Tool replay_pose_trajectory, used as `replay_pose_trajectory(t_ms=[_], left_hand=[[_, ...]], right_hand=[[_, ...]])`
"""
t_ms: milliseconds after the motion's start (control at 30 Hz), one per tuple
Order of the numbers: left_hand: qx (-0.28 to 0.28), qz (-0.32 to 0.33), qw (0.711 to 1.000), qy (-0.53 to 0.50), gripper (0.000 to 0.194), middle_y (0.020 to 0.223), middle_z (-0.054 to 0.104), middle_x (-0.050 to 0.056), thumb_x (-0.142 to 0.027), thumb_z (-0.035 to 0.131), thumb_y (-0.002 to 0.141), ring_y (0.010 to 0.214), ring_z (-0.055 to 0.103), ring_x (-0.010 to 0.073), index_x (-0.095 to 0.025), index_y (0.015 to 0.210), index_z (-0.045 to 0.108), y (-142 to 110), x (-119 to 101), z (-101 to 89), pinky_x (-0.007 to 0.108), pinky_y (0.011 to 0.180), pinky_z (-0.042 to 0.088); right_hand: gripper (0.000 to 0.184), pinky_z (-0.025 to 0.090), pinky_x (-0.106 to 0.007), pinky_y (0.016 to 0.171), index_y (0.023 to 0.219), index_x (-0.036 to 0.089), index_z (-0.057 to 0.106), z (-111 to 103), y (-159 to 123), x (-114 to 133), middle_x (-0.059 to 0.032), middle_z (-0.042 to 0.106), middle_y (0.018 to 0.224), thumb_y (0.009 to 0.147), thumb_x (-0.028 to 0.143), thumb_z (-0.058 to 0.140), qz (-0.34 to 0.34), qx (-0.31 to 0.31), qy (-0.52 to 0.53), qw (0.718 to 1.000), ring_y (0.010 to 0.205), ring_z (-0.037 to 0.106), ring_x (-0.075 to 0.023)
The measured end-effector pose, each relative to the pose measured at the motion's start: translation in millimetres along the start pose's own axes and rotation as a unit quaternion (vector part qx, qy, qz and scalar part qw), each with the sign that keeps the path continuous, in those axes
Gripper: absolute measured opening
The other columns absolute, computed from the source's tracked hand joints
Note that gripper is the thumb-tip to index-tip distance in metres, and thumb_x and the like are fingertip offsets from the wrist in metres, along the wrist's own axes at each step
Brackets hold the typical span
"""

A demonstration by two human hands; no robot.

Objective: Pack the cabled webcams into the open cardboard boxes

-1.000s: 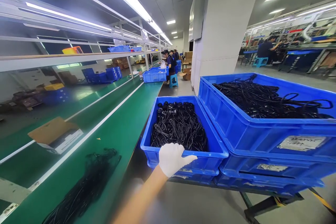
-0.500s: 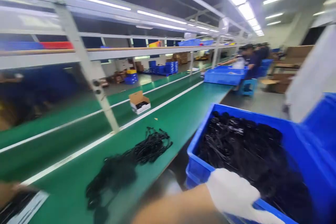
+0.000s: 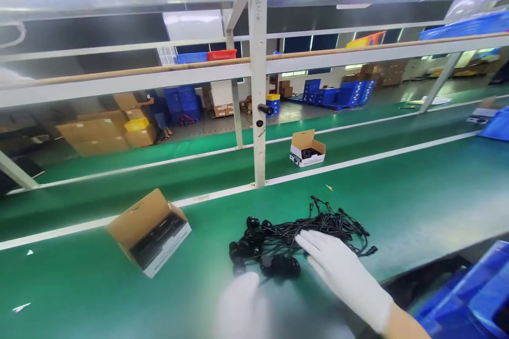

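Note:
A bundle of black cables (image 3: 332, 225) with small connectors lies on the green work surface, its round black end pieces (image 3: 280, 265) bunched at the near left. My right hand (image 3: 342, 270), in a white glove, rests over the cables with fingers stretched out. In front of the round pieces, my left hand (image 3: 242, 304) is white-gloved and smeared by motion, so its fingers are unclear. To the left stands an open carton (image 3: 169, 249) with black contents, tilted toward me in the view.
Another open carton (image 3: 308, 156) with black items sits beyond the white divider strip (image 3: 342, 169). A metal post (image 3: 259, 90) rises from that strip and carries shelf rails. Blue bins (image 3: 473, 296) stand at the lower right. A person (image 3: 159, 111) is beside stacked cardboard boxes in the background.
My view has swung left, from the blue bin full of black items to the cable bundle. A gloved hand was at the bin's rim; now both hands are at the bundle.

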State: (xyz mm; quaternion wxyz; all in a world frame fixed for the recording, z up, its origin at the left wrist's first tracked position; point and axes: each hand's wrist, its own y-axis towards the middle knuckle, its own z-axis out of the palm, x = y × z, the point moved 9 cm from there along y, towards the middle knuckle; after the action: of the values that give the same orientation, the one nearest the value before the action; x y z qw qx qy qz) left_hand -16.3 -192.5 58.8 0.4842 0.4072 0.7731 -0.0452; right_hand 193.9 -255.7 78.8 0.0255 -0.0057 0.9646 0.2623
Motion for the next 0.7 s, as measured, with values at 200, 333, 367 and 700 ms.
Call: replay_pose_trajectory(t_ms=[200, 333, 367, 700], left_hand=[[-0.061, -0.093, 0.992, -0.061, 0.042, 0.129, 0.064, 0.005, -0.04, 0.064, 0.078, 0.129, 0.047, 0.0444, -0.044, 0.12, 0.064, -7, 42, -25.1, 0.064, 0.11, 0.037], [-0.078, -0.137, 0.978, -0.136, 0.035, 0.117, 0.069, 0.006, -0.042, 0.071, 0.072, 0.127, 0.048, 0.0465, -0.046, 0.106, 0.071, 5, 42, -19.7, 0.063, 0.109, 0.038], [-0.084, -0.145, 0.973, -0.158, 0.034, 0.115, 0.069, 0.006, -0.042, 0.072, 0.071, 0.127, 0.048, 0.0462, -0.046, 0.104, 0.072, 9, 40, -19.5, 0.062, 0.107, 0.04], [-0.168, -0.138, 0.869, -0.444, 0.055, 0.133, 0.056, 0.011, -0.061, 0.045, 0.088, 0.098, 0.063, 0.0274, -0.032, 0.134, 0.052, 127, -22, 9.7, 0.046, 0.088, 0.053]], right_hand=[[0.017, 0.047, -0.034, 0.077, 0.077, 0.021, 0.072, 30, 73, -3, -0.0044, 0.067, 0.079, 0.084, 0.022, 0.056, -0.007, 0.26, 0.107, 0.96, 0.082, 0.062, -0.0224], [0.025, 0.045, -0.031, 0.074, 0.082, 0.024, 0.068, -29, 94, -35, -0.0009, 0.068, 0.085, 0.092, 0.034, 0.048, 0.098, 0.205, 0.234, 0.945, 0.078, 0.061, -0.0191], [0.025, 0.045, -0.031, 0.073, 0.081, 0.023, 0.067, -44, 100, -46, -0.0005, 0.068, 0.084, 0.091, 0.038, 0.049, 0.128, 0.184, 0.245, 0.943, 0.076, 0.06, -0.0191], [0.023, 0.039, -0.024, 0.054, 0.062, 0.023, 0.055, -118, 153, -15, 0.0044, 0.057, 0.057, 0.083, 0.031, 0.053, 0.128, 0.004, 0.33, 0.935, 0.054, 0.051, -0.0125]])
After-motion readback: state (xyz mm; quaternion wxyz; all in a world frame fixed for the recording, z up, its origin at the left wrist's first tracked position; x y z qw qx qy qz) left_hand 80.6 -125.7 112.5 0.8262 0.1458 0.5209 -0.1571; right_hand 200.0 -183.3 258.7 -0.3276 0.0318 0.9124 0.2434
